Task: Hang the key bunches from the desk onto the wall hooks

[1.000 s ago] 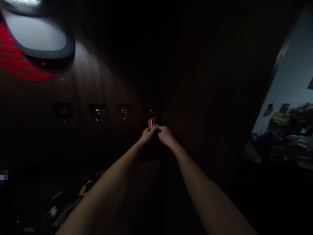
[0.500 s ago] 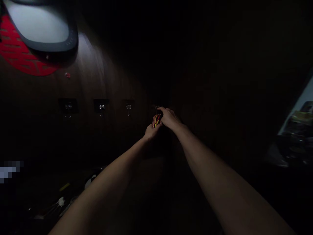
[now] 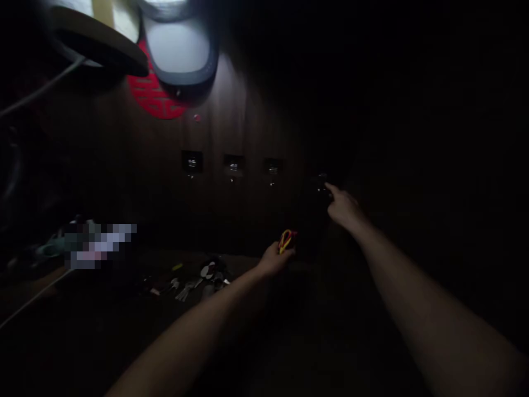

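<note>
My left hand (image 3: 273, 259) is closed around a small bundle of red and yellow cord (image 3: 286, 241), held up in front of the dark wall. Higher and to the right, my right hand (image 3: 346, 209) has its index finger stretched out to a clear wall hook (image 3: 322, 182) at the right end of a row. The fingertip is at or very near the hook; I cannot tell whether it touches. The other right fingers are partly curled, and nothing shows in them.
Three more hooks on dark square backings, one of them the leftmost hook (image 3: 192, 164), run along the wall. Above them are a lit lamp (image 3: 177, 49) and a red cut-out disc (image 3: 157, 102). Keys (image 3: 185, 289) and small items lie below. A white cable (image 3: 41, 91) hangs at left.
My hands, close together before, are now apart. The left hand has drawn down from the hook with the cord bundle, while the right stays by the hook. The view has turned left.
</note>
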Tool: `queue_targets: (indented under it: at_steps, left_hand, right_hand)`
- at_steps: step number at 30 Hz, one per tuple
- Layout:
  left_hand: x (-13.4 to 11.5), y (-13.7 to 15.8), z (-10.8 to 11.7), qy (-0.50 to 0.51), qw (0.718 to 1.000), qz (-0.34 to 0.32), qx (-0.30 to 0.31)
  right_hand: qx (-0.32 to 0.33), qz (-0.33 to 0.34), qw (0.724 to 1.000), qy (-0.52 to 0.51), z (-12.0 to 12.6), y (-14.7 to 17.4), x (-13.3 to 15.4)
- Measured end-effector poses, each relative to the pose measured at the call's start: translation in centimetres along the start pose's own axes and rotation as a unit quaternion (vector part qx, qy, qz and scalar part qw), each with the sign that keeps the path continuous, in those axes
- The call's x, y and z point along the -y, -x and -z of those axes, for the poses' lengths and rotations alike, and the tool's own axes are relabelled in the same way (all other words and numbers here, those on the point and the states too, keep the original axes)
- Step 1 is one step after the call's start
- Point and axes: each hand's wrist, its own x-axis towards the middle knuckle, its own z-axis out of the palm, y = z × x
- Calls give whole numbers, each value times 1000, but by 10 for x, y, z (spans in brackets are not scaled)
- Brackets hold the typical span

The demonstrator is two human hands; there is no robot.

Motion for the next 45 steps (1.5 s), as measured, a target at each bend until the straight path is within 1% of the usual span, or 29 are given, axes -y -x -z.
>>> queue_targets:
  at_steps: [2, 4, 5, 7, 10, 13, 15, 17, 18, 21, 25, 28, 30, 31, 33, 37, 39, 41, 43, 45]
  left_hand:
    - [30, 22, 30, -59, 998, 22, -23]
    - [48, 43, 59, -100, 994, 25, -39]
    - [52, 52, 72, -118, 992, 14, -50]
    - [54, 67, 95, -153, 985, -20, -76]
    - [50, 87, 121, -212, 970, -72, -95]
    - [47, 106, 143, -283, 951, -92, -84]
    - [48, 119, 158, -338, 934, -96, -61]
    - [51, 130, 172, -390, 914, -106, -38]
    - [53, 135, 179, -413, 903, -114, -36]
    - [58, 143, 197, -459, 876, -134, -57]
    - [61, 146, 216, -509, 845, -133, -98]
    - [61, 148, 235, -568, 804, -99, -143]
    - [63, 150, 249, -604, 778, -52, -164]
    - [64, 151, 255, -615, 771, -29, -165]
    - [67, 152, 266, -625, 763, -11, -162]
    - [73, 143, 277, -626, 759, -25, -177]
    - [75, 136, 279, -620, 763, -23, -180]
    - [75, 129, 280, -606, 774, -25, -180]
    - [72, 126, 280, -586, 784, -54, -197]
    - [66, 129, 279, -573, 779, -111, -229]
  right_hand:
    - [-30, 3, 999, -26, -12, 26, 7]
    - [-43, 13, 997, -63, -26, 57, 16]
    - [-47, 13, 995, -85, -34, 73, 21]
    - [-32, -3, 990, -140, -50, 103, 32]
    - [21, -14, 976, -215, -74, 141, 50]
    - [64, -6, 966, -252, -94, 166, 70]
    - [87, 6, 961, -262, -106, 177, 82]
    - [117, 18, 960, -255, -119, 186, 93]
    - [132, 24, 959, -248, -125, 190, 99]
    - [169, 32, 961, -217, -142, 205, 113]
    - [213, 37, 968, -129, -159, 222, 128]
    - [250, 82, 960, -92, -166, 228, 138]
    - [273, 112, 951, -91, -166, 229, 143]
    - [283, 126, 946, -94, -165, 229, 145]
    - [300, 148, 936, -106, -163, 229, 147]
    - [318, 173, 923, -131, -159, 230, 146]
    - [318, 173, 922, -138, -158, 231, 145]
    - [310, 177, 922, -153, -157, 231, 145]
    - [287, 189, 923, -174, -156, 230, 145]
    - [246, 188, 932, -186, -155, 228, 144]
